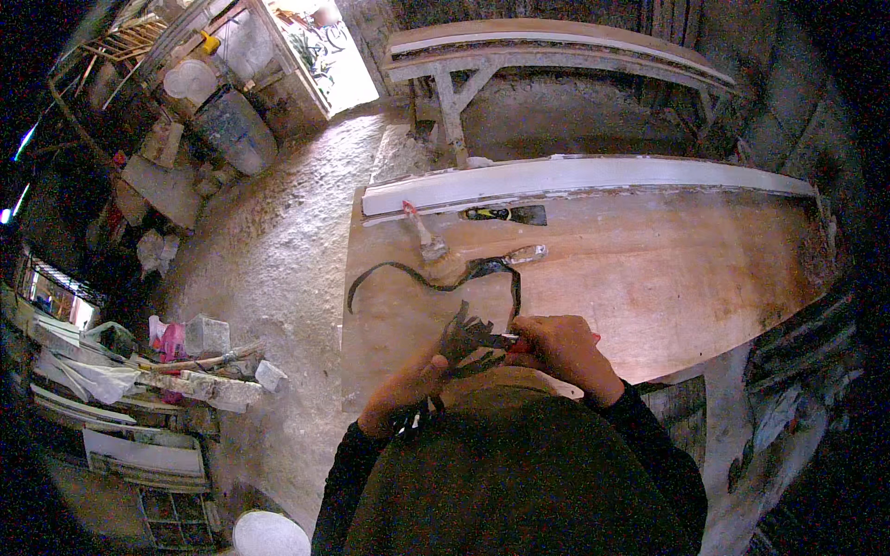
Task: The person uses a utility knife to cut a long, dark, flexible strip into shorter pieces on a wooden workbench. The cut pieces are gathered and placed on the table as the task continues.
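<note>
Holding black strips (466,334) near tabletop (663,278) edge, broad room rightward.

Two hands are showing, one left hand (408,385) and one right hand (567,347). One bunch of black strips (462,341) and one tool with red on it (521,345) are showing too. One table (667,255) and one bench (565,57) are standing here. On the table, one long white board (593,178), one brush (428,243), one scraper (527,215), one long black strip (482,269) and one pale handle (528,254) are lying. One big barrel (236,130) is standing, and one doorway (348,79) is shining.
</note>
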A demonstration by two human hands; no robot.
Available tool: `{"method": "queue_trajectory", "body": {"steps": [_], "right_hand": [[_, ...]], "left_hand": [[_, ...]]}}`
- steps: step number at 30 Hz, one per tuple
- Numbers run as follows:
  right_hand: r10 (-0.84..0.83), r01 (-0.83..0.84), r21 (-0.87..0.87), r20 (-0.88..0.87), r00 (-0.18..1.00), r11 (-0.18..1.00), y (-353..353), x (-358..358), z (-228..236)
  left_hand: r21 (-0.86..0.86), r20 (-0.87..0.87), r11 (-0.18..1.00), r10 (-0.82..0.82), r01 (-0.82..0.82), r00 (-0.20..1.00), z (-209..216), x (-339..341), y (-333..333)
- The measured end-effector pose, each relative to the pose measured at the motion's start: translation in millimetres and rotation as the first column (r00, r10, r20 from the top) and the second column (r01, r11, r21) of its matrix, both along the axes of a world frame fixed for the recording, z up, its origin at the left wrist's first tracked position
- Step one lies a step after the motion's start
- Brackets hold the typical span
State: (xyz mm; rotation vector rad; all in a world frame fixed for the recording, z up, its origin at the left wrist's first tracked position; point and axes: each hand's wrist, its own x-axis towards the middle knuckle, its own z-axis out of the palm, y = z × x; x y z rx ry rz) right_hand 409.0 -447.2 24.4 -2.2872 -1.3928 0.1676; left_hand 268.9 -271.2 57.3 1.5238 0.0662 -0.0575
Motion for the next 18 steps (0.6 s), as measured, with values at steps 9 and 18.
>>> {"method": "queue_trajectory", "body": {"steps": [9,18], "right_hand": [[0.007,-0.003,0.044,-0.091,0.996,0.999,2,-7,-4],[-0.041,0.045,0.017,-0.189,0.981,0.999,-3,-11,-1]], "left_hand": [[0.237,-0.219,0.953,-0.136,0.188,0.966,-62,13,10],[0.432,-0.256,0.863,-0.162,0.262,0.953,-48,12,1]]}}
